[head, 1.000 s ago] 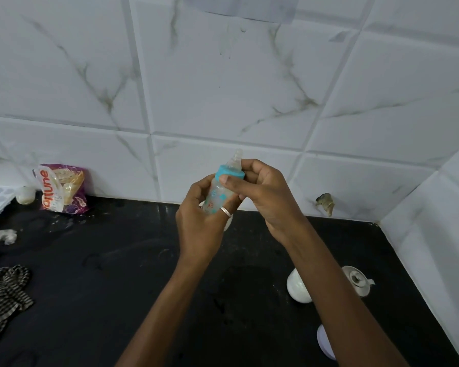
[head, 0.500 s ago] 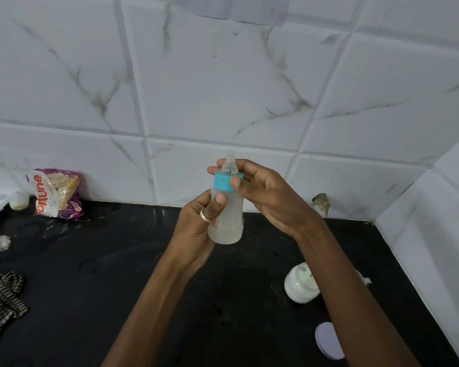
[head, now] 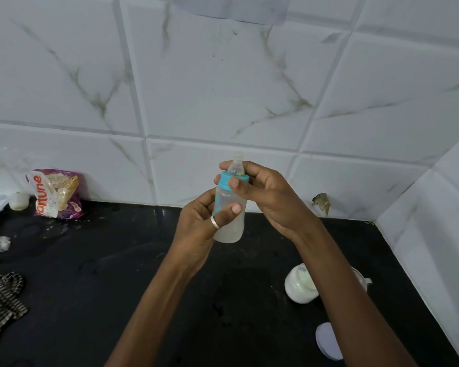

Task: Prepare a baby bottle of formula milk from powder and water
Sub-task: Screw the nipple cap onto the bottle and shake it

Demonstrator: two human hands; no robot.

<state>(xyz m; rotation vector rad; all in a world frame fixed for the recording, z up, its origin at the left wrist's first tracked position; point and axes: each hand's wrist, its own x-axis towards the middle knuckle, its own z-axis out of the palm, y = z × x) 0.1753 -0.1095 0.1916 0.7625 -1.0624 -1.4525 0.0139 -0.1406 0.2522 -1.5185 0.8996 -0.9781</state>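
The left hand (head: 196, 229) holds the baby bottle (head: 231, 221) upright in the air above the black counter (head: 96, 274). Its fingers are curled behind the body and its ringed thumb is pressed across the front. The right hand (head: 272, 200) pinches the teal collar (head: 232, 179) between thumb and curled fingers, just below the clear teat (head: 238, 164).

The bottle looks like light, fairly stiff translucent plastic holding cloudy liquid. It may be slick if wet, so the body and the collar are the places to grip. The teat is soft and best left untouched.

Well left of the left-hand fingers, a purple packet (head: 56, 193) shows "ortune" in orange letters. The teal print beside the left thumb cannot be read.
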